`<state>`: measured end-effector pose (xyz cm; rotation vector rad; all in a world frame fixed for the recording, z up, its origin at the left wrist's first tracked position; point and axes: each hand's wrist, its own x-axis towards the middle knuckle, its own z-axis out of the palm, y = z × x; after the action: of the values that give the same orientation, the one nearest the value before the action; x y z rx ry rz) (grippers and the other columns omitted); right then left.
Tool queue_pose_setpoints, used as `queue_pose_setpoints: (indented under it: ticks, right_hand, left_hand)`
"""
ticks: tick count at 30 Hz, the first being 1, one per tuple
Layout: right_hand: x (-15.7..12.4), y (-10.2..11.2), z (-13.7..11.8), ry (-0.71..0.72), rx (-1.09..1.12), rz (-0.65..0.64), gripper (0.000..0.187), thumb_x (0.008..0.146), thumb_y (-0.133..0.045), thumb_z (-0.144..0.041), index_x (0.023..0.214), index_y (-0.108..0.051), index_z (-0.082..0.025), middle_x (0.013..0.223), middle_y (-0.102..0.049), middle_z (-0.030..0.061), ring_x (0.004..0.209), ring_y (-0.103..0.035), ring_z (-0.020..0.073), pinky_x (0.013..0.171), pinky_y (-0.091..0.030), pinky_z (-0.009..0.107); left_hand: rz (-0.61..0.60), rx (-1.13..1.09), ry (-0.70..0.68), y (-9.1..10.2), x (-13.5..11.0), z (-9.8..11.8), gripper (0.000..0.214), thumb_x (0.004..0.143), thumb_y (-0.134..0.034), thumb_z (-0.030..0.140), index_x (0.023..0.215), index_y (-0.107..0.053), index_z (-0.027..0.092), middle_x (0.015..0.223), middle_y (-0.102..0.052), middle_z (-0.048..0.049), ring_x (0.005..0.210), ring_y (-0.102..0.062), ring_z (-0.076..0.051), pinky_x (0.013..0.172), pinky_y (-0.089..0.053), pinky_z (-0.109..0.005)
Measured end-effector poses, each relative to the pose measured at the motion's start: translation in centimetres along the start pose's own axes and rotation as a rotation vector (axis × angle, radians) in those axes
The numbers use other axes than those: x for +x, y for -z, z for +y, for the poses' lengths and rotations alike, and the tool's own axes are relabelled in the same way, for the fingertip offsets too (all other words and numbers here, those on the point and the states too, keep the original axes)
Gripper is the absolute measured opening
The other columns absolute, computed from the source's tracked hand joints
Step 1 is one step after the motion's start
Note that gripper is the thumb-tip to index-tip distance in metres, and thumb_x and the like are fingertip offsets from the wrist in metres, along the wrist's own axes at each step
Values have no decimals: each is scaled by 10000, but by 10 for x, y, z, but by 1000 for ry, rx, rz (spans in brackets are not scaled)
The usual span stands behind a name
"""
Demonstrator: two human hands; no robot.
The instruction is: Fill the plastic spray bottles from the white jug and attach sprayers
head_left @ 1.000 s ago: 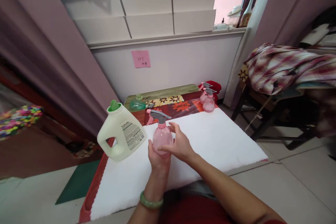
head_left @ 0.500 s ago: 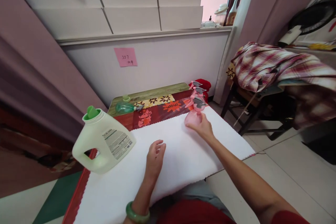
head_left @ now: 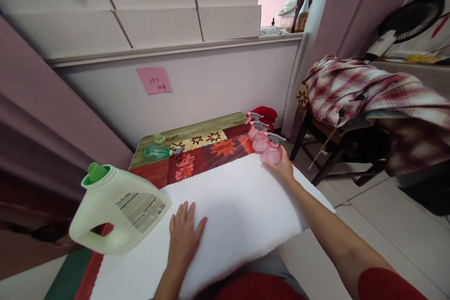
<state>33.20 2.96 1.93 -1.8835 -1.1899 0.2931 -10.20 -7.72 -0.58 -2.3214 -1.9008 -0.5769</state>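
Note:
My right hand [head_left: 283,168] is wrapped round the lower part of a pink spray bottle [head_left: 272,153] with a grey trigger top, at the far right of the table. Two more pink spray bottles [head_left: 259,141] stand in a row just behind it. Flat on the white mat [head_left: 228,215] lies my left hand [head_left: 183,232], fingers stretched out and holding nothing. Beside it, to the left, stands a large pale green jug [head_left: 119,215] with its cap off and a bright green spout in its mouth. A green spray bottle [head_left: 156,152] lies on its side at the back left.
A small green cap [head_left: 159,138] sits near the table's back edge. Behind the table, a pink note [head_left: 153,80] is stuck to the wall. On the right, a plaid cloth [head_left: 372,89] covers a chair. Something red [head_left: 266,115] shows behind the bottles.
My right hand has carried the pink spray bottle right and set it close to the other two. My left hand has lowered from above the mat and spread flat on it. The view has shifted slightly.

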Motion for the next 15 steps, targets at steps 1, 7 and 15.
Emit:
queue_pose_setpoints:
  ticks: [1,7,15]
  right_hand:
    - [-3,-2,1,-13,6,-4,1123,633,-828,-520,1561,-287,-190,1514,-533,198,1325,-576,351,1037,-478,416]
    - [-9,-5,2,-78,27,-43,1221,602,-839,-518,1590,-200,-196,1545,-496,205,1382,-532,375,1094,-452,471]
    - [-12,-7,5,-55,92,-18,1026,633,-796,-566,1473,-340,-195,1443,-571,225,1272,-601,408,1014,-494,470]
  left_hand:
    - [4,14,-7,1,0,1,617,1002,-419,513,1419,-565,82,1534,-500,-255,1463,-413,-390,1184,-280,-601]
    - [-2,28,-17,5,0,1,606,1003,-425,492,1421,-566,76,1529,-507,-256,1461,-420,-390,1183,-291,-603]
    - [26,6,-28,6,-3,0,585,997,-462,473,1440,-553,103,1535,-511,-236,1473,-415,-364,1198,-288,-585]
